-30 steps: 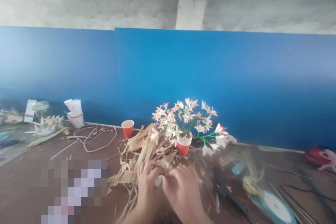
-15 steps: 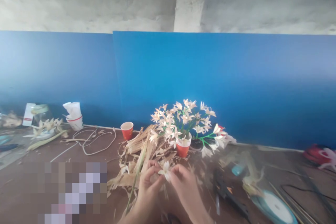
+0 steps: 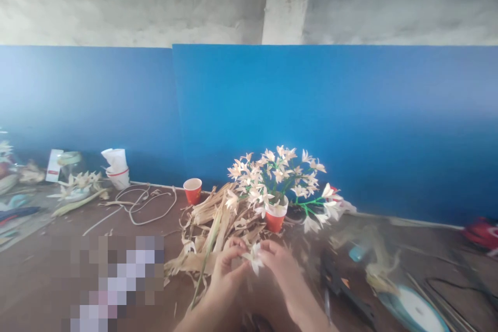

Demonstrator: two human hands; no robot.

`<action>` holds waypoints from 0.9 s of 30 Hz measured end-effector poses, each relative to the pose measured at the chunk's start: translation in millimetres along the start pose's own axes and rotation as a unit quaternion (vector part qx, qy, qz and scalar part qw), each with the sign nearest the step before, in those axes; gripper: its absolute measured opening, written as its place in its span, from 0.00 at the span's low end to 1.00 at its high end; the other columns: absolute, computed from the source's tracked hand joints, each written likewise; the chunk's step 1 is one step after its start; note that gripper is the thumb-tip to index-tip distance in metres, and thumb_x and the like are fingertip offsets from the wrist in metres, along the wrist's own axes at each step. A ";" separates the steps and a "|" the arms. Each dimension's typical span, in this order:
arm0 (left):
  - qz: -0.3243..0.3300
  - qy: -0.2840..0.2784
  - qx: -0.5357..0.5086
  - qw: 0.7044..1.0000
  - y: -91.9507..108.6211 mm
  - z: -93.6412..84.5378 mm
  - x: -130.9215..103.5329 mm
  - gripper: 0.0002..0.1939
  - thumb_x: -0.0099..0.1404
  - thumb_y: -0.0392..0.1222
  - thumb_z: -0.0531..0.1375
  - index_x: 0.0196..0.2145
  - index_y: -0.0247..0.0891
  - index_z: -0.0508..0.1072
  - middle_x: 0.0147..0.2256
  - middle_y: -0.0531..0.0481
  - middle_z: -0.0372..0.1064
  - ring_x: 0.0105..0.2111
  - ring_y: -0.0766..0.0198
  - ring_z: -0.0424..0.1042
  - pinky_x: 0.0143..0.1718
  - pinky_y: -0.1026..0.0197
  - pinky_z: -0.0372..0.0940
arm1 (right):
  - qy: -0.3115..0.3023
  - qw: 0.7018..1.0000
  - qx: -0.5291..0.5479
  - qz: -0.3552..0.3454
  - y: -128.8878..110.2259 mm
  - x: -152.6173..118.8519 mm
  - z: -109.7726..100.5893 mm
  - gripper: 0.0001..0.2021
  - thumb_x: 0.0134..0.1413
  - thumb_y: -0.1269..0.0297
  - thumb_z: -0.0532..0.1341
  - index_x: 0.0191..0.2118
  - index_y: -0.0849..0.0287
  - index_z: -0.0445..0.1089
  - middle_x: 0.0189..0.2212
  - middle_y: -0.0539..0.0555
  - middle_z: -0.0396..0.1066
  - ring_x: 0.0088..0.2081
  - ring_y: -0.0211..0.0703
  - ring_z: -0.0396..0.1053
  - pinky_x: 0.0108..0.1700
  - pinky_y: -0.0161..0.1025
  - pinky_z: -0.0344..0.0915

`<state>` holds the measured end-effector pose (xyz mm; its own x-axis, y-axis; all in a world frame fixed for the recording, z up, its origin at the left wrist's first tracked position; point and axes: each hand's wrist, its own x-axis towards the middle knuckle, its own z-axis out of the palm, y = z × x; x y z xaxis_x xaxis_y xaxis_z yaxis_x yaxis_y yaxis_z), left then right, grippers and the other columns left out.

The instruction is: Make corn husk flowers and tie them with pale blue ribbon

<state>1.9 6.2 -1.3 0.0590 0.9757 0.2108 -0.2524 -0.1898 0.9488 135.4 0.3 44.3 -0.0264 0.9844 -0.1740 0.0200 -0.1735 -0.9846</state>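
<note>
A small cream-white artificial flower [image 3: 256, 260] with pointed petals is held between my two hands, low in the middle of the view. My left hand [image 3: 230, 265] is closed, its thumb and fingers pinching at the left petals. From the other side, my right hand [image 3: 279, 264] grips the flower's right edge with bent fingers. Just beyond them lies a heap of dry husks [image 3: 212, 212]. A red and white paper cup [image 3: 274, 220] behind my hands holds a bunch of similar flowers [image 3: 278, 171] on green stems.
An empty red paper cup [image 3: 193, 192] stands at the back, with a looped white cable [image 3: 153, 222] to its left. Stacked white cups [image 3: 118, 176] are farther left. A dark glue gun-like tool [image 3: 344, 290] and a pale blue-edged spool [image 3: 418, 311] lie to the right.
The view has turned slightly left, so the scene sits farther right. My fingers have shifted a little around the flower, which both hands still hold.
</note>
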 end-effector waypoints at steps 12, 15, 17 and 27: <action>0.026 0.014 0.054 0.998 4.2 4.9 -1.0 0.07 0.48 0.42 0.65 0.21 0.37 0.74 0.32 0.49 0.61 0.37 0.58 0.64 0.42 0.58 0.59 | 0.019 0.999 -0.026 0.000 4.8 4.4 -2.3 0.11 0.42 0.58 0.58 0.18 0.58 0.62 0.14 0.44 0.56 0.20 0.33 0.53 0.23 0.32 0.49; 0.020 0.049 0.061 0.997 0.5 1.5 0.3 0.07 0.50 0.43 0.63 0.22 0.36 0.72 0.33 0.49 0.61 0.36 0.59 0.64 0.40 0.60 0.61 | 0.005 1.000 -0.013 0.001 8.8 7.6 -4.6 0.14 0.45 0.53 0.56 0.21 0.58 0.67 0.16 0.47 0.61 0.21 0.36 0.56 0.23 0.33 0.51; 0.019 0.068 0.062 0.996 1.4 0.6 1.2 0.08 0.50 0.43 0.63 0.22 0.36 0.72 0.33 0.49 0.61 0.35 0.59 0.64 0.38 0.61 0.61 | -0.015 1.000 -0.016 0.019 10.6 8.9 -4.8 0.14 0.44 0.54 0.57 0.21 0.59 0.69 0.15 0.48 0.62 0.20 0.36 0.57 0.23 0.34 0.51; 0.071 0.086 0.159 0.981 8.3 1.9 -0.1 0.07 0.52 0.42 0.60 0.21 0.37 0.71 0.31 0.48 0.63 0.34 0.57 0.66 0.38 0.59 0.61 | -0.092 0.992 0.068 0.049 10.7 -7.7 6.3 0.06 0.41 0.65 0.59 0.21 0.61 0.68 0.16 0.46 0.61 0.22 0.34 0.58 0.27 0.31 0.54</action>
<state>1.6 4.2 7.1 -0.1251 0.9357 0.3297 0.0685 -0.3234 0.9438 129.6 -9.3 35.0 -0.2138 0.9427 -0.2563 -0.1039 -0.2828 -0.9535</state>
